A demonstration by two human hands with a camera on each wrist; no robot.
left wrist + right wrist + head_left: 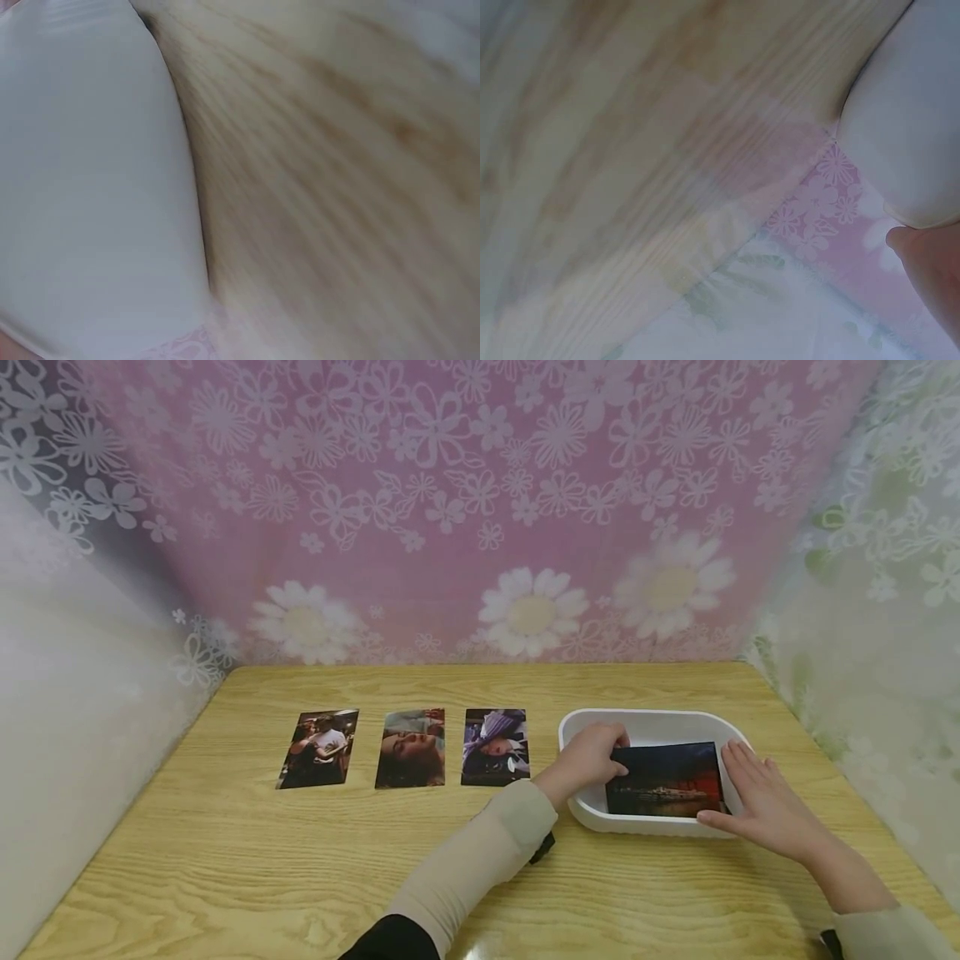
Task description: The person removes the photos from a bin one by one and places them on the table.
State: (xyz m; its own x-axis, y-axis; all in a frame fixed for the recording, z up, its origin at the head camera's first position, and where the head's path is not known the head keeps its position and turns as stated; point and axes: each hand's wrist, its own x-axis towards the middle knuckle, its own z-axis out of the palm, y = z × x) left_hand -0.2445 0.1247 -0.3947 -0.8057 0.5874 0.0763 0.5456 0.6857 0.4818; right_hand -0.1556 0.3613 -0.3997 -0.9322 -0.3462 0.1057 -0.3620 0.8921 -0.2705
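Observation:
In the head view a dark photo card (663,785), with a reddish right side and lights across its middle, lies tilted within a white oval tub (652,720). My left hand (588,760) pinches the card's left edge, thumb on top. At the card's right end is my right hand (772,806), its fingers straight along the tub's inner side and its thumb near the card's lower right corner. The left wrist view shows mostly the tub's outer wall (97,180). In the right wrist view a finger (934,262) touches the tub's rim.
Left of the tub, three photo cards lie in a row on the wooden table (300,860): a couple (318,749), a face (411,750) and a purple-toned picture (495,747). A flowered pink cloth (420,527) hangs behind the table.

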